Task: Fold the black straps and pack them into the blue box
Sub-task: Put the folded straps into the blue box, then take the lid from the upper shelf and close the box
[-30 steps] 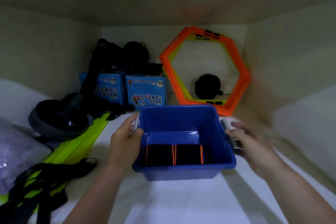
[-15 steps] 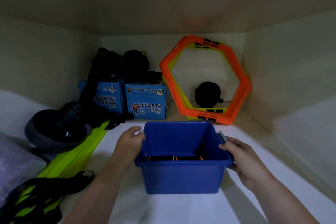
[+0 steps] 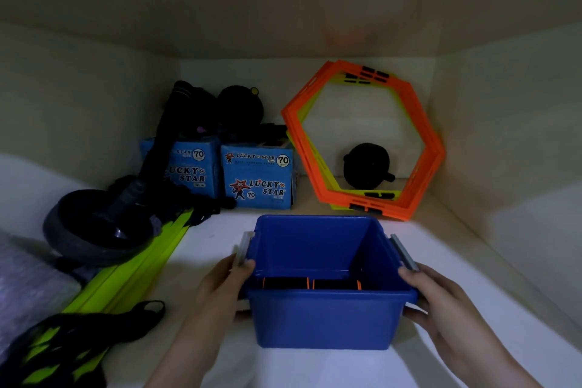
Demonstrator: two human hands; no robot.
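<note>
I have both hands, left hand (image 3: 220, 285) and right hand (image 3: 441, 296), in a closed grip on the blue plastic box (image 3: 324, 315) on the white surface (image 3: 315, 368), two folded orange-edged black straps (image 3: 311, 283) inside, while loose black straps (image 3: 94, 327) apparently remain unpacked at left.

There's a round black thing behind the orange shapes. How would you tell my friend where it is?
Look to the back right corner of the white shelf, where the orange hexagon frames lean against the wall. Peek through their opening: the round black object sits behind them. Unlike the black gear on the left, it sits alone, framed by orange.
</note>
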